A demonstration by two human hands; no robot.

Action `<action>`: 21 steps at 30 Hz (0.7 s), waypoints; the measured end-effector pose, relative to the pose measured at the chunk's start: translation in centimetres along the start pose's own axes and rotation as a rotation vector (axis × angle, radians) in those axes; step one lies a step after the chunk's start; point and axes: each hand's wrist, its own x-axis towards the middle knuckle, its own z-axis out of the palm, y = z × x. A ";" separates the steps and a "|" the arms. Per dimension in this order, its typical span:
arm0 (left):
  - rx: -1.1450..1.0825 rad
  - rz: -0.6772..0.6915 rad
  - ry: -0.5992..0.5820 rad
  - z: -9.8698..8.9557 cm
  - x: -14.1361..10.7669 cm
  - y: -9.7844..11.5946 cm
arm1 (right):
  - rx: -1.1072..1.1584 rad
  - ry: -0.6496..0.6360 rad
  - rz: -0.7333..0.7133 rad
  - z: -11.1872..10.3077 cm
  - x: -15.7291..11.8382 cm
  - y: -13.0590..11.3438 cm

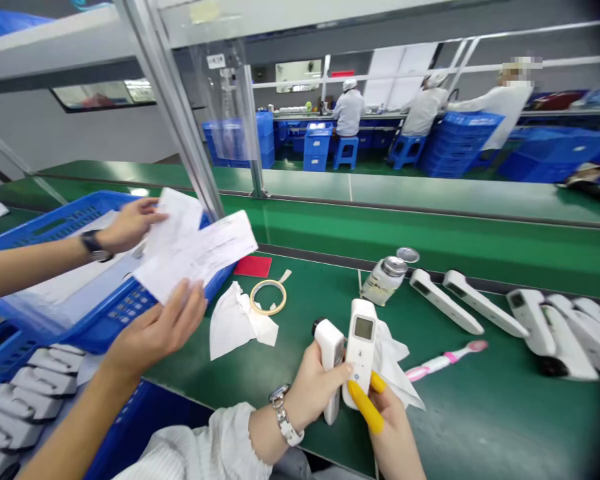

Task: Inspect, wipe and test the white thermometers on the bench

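Note:
My left hand, with a watch and a white knit sleeve, is closed on a white handheld infrared thermometer seen from its side. Its thumb reaches across to a second thermometer, whose grey display and buttons face me. My right hand, wearing yellow finger cots, grips that second one from below. Crumpled white tissue lies just behind it. To the right are a pink-and-white toothbrush and a metal-capped bottle with its lid open.
At left, a co-worker's hands hold white papers over a blue basket. A tape roll, a red card and white cloth lie on the green bench. More thermometers line the right. Several people sit beyond.

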 end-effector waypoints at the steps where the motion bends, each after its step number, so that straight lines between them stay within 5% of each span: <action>1: 0.004 0.000 0.000 0.1 -0.1 -0.1 | 0.005 -0.023 -0.013 0.1 0.0 -0.3; 15: 0.074 -0.030 0.038 -0.1 -0.1 -0.5 | 0.102 -0.119 -0.046 1.1 -0.1 -0.7; 21: 0.073 -0.013 0.023 -0.4 0.0 -0.2 | 0.051 0.023 -0.059 -0.1 -0.3 -0.8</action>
